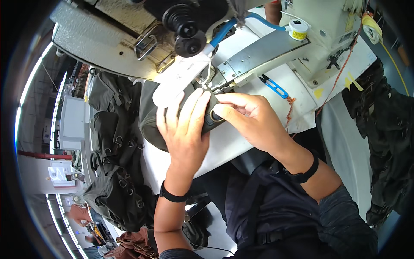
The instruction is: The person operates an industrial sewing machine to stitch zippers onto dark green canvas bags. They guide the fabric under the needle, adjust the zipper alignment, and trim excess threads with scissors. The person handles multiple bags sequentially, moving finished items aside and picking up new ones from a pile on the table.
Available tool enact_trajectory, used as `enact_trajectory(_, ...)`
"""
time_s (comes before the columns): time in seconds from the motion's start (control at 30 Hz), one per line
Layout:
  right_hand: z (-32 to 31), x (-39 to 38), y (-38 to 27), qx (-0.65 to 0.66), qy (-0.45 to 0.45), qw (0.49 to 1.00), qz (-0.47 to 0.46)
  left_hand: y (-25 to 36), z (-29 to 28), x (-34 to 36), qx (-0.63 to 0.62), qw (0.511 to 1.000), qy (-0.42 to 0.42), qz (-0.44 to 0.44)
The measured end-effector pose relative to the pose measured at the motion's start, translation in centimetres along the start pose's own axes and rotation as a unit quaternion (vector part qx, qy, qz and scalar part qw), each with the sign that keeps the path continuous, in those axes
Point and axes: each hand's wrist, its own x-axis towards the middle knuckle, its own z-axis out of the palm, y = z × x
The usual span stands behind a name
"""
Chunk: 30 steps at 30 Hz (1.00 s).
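Note:
My left hand (181,129) lies with fingers stretched out over a dark olive fabric piece (152,118) beside the presser foot (202,82) of a sewing machine (108,30). My right hand (254,123), just to the right, pinches the piece's edge at a dark ring or loop (215,115); exactly what lies between its fingertips is partly hidden. A white plate-like machine part (170,82) hangs over my left fingers. Blue thread snips (276,87) with orange cord lie on the white worktable (211,153), right of the needle area.
Piled olive bags with rings (112,185) line the left side. Dark fabric (388,142) hangs at the right. The machine's blue hose (269,22) and base (317,69) stand at the back. Brown fabric (133,244) lies low at left; other people (79,213) are far off.

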Motion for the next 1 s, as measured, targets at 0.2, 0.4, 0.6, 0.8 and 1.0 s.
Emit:
enact_trajectory(0.2,0.3,0.0,-0.1,-0.047,0.020,0.998,-0.045,2.4,1.6,-0.2,-0.099,0.989,0.036,-0.104)
enact_trajectory(0.4,1.5,-0.3,-0.8,-0.257,0.054,0.937,-0.232,1.4,4.1,-0.6,-0.165,0.973,0.126,-0.103)
enact_trajectory(0.6,2.0,-0.3,-0.7,-0.321,0.057,0.908,-0.264,1.4,4.4,-1.5,-0.153,0.976,0.093,-0.124)
enact_trajectory(0.8,1.6,-0.3,-0.6,-0.255,0.044,0.942,-0.211,2.1,4.3,-1.5,-0.169,0.971,0.094,-0.138)
enact_trajectory(1.0,-1.7,-0.6,0.1,-0.057,-0.046,0.997,-0.022,2.9,2.4,-0.2,-0.081,0.991,0.065,-0.080)
